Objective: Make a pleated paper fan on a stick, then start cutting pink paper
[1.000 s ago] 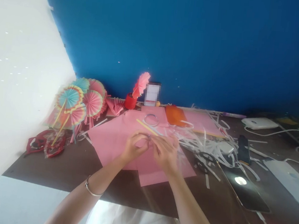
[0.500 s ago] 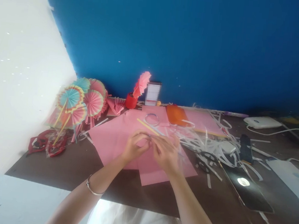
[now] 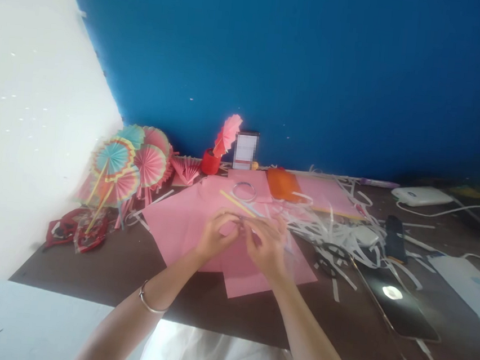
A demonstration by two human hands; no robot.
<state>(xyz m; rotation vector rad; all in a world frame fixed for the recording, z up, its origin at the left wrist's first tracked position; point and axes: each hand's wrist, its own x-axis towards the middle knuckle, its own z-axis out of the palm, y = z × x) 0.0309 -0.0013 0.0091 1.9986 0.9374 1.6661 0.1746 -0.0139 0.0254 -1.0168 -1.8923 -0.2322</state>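
- The small thin piece (image 3: 242, 219) I'm working on is at my fingertips, above the pink paper sheets (too blurred for me to name it better).
- My left hand (image 3: 217, 237) has thumb and forefinger curled round into a loop, tips pinched on that piece.
- My right hand (image 3: 268, 249) meets it from the other side, fingertips closed on the same piece.
- Below both hands, the pink paper sheets (image 3: 177, 211) overlap at the middle of the table (image 3: 99, 277), one corner pointing toward its near edge.
- Just beyond my fingers lie a yellow strip (image 3: 233, 201) and a clear ring (image 3: 233, 190), both on the pink.
- Right of my hands, white paper strips (image 3: 329, 228) sprawl in a tangle; a smartphone (image 3: 415, 318) lies nearer the near edge.
- Along the back edge, a red cup (image 3: 210, 163) holds a pink pleated fan (image 3: 230, 131).
- Toward the left edge, round paper fans (image 3: 112, 157) stand bunched together.
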